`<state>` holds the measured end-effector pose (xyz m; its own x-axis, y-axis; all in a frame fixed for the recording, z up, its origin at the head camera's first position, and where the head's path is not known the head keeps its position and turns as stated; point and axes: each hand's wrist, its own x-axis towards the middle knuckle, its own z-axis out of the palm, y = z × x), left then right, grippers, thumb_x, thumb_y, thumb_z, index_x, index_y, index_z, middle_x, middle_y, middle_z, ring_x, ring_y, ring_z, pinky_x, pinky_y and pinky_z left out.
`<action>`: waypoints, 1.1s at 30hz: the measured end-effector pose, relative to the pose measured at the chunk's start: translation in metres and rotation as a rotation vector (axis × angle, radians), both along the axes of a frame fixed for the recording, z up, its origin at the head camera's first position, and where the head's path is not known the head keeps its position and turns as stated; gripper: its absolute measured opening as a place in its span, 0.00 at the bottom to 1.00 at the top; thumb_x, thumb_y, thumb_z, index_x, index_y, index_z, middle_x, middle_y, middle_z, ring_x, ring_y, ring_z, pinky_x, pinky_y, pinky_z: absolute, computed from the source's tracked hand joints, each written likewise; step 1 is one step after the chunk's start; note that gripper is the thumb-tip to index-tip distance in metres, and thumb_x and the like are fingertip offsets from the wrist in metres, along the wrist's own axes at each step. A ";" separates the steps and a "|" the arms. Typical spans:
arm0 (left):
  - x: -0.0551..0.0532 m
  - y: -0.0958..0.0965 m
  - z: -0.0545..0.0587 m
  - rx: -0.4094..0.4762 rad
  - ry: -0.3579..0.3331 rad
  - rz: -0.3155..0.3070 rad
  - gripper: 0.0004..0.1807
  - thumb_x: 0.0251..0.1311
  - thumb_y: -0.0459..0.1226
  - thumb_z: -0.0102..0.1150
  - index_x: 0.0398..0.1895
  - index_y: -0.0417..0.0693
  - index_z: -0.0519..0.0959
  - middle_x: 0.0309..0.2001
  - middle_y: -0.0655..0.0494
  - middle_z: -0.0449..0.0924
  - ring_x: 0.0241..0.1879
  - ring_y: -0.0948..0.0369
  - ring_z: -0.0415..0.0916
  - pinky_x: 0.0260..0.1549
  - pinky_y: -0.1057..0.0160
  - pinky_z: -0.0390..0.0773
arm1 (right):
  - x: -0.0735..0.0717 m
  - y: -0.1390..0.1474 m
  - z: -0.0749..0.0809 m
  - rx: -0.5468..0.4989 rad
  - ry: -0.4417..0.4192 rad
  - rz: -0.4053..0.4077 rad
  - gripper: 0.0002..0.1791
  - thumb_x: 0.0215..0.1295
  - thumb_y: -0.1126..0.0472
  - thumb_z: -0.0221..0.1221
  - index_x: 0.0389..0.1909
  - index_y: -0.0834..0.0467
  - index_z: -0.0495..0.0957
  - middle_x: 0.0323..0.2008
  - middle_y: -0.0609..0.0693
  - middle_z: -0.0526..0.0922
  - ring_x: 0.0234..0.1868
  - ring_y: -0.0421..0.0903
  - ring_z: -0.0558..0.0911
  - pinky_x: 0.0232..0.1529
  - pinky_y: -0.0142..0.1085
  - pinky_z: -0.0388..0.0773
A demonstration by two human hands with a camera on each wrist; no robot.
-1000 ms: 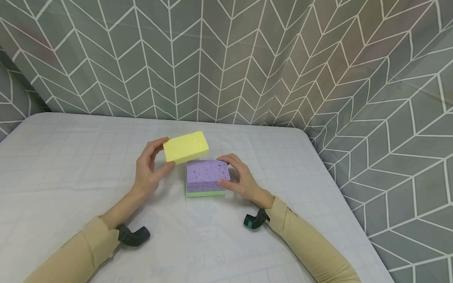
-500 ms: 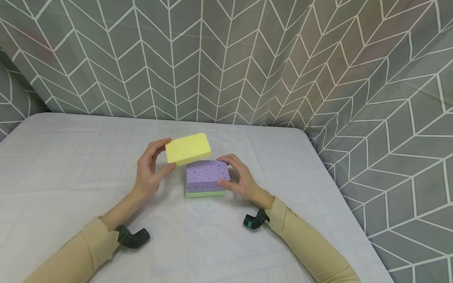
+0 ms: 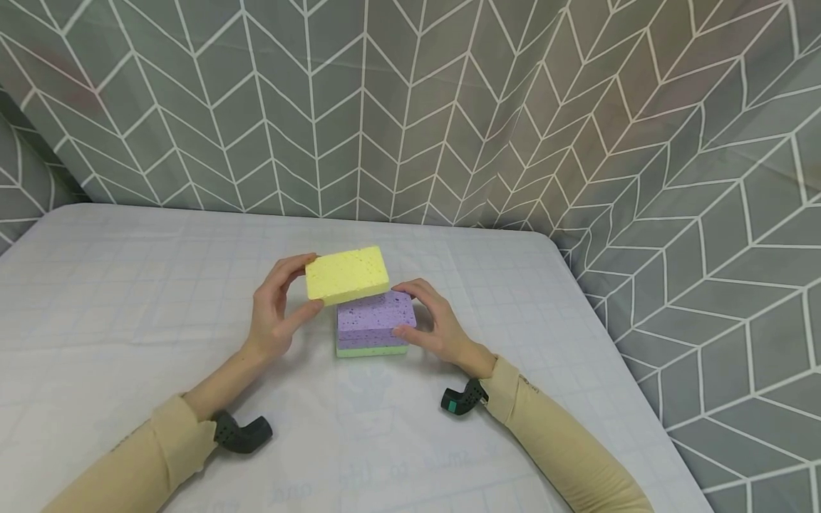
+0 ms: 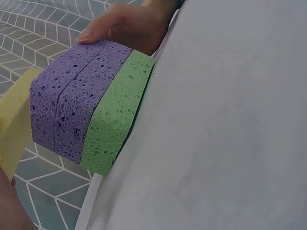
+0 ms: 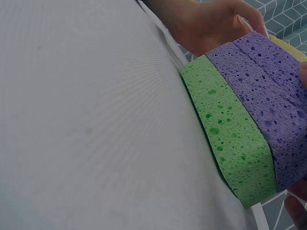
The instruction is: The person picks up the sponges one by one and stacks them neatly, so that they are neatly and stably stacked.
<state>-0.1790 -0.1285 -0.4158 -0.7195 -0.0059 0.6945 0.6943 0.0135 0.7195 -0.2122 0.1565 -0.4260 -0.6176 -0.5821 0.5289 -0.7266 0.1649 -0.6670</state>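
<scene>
My left hand (image 3: 272, 313) holds a yellow sponge (image 3: 348, 276) between thumb and fingers, tilted just above a stack. That stack has two purple sponges (image 3: 377, 313) over one green sponge (image 3: 372, 352), which lies on the table. My right hand (image 3: 445, 331) grips the right end of the purple part, thumb on the near side and fingers on the far side. A seam between the purple sponges (image 4: 72, 100) shows in the left wrist view, with the green sponge (image 4: 117, 115) flush below. The yellow sponge hides the stack's far left corner in the head view.
A white cloth with faint print covers the table (image 3: 160, 299). Grey curtains (image 3: 385, 107) with white zigzag lines hang behind it and along the right side. Dark wrist devices (image 3: 244, 433) sit at both cuffs.
My left hand has moved the yellow sponge slightly right and toward me, so it overlaps more of the purple top. The right hand and the stack have stayed in place.
</scene>
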 end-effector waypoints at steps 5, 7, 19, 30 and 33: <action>0.000 0.001 -0.001 -0.001 0.004 0.000 0.32 0.48 0.20 0.59 0.62 0.24 0.70 0.58 0.36 0.73 0.58 0.57 0.71 0.65 0.65 0.70 | 0.000 0.000 0.000 0.002 0.001 -0.001 0.36 0.65 0.38 0.60 0.62 0.61 0.72 0.55 0.56 0.77 0.57 0.49 0.74 0.64 0.41 0.70; 0.000 0.001 -0.001 -0.005 0.002 0.001 0.32 0.48 0.20 0.59 0.62 0.25 0.70 0.58 0.36 0.73 0.58 0.57 0.71 0.65 0.65 0.69 | 0.000 0.000 0.000 0.002 0.001 -0.001 0.36 0.65 0.38 0.60 0.62 0.61 0.72 0.55 0.56 0.77 0.57 0.49 0.75 0.64 0.41 0.70; 0.002 0.004 -0.003 -0.043 0.017 -0.006 0.32 0.49 0.23 0.60 0.62 0.28 0.71 0.58 0.35 0.74 0.59 0.59 0.71 0.65 0.66 0.69 | 0.000 0.000 -0.001 0.007 0.004 -0.003 0.37 0.65 0.37 0.59 0.63 0.61 0.72 0.55 0.56 0.77 0.56 0.48 0.75 0.64 0.41 0.71; 0.004 0.008 -0.002 -0.053 0.051 -0.027 0.33 0.47 0.22 0.61 0.63 0.28 0.71 0.58 0.32 0.73 0.59 0.58 0.72 0.64 0.66 0.70 | 0.001 -0.001 0.000 0.015 0.013 -0.019 0.39 0.64 0.34 0.58 0.63 0.61 0.72 0.55 0.55 0.77 0.56 0.48 0.75 0.65 0.42 0.71; 0.004 0.007 -0.003 -0.063 0.043 -0.023 0.33 0.47 0.22 0.61 0.63 0.29 0.71 0.58 0.33 0.74 0.59 0.58 0.72 0.64 0.66 0.70 | 0.000 -0.001 0.000 0.017 0.018 -0.022 0.40 0.64 0.33 0.58 0.63 0.61 0.72 0.55 0.56 0.77 0.55 0.48 0.75 0.64 0.42 0.71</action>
<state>-0.1748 -0.1212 -0.4192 -0.6882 0.0549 0.7234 0.7254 0.0412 0.6871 -0.2119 0.1559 -0.4259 -0.6207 -0.5776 0.5302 -0.7348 0.1925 -0.6504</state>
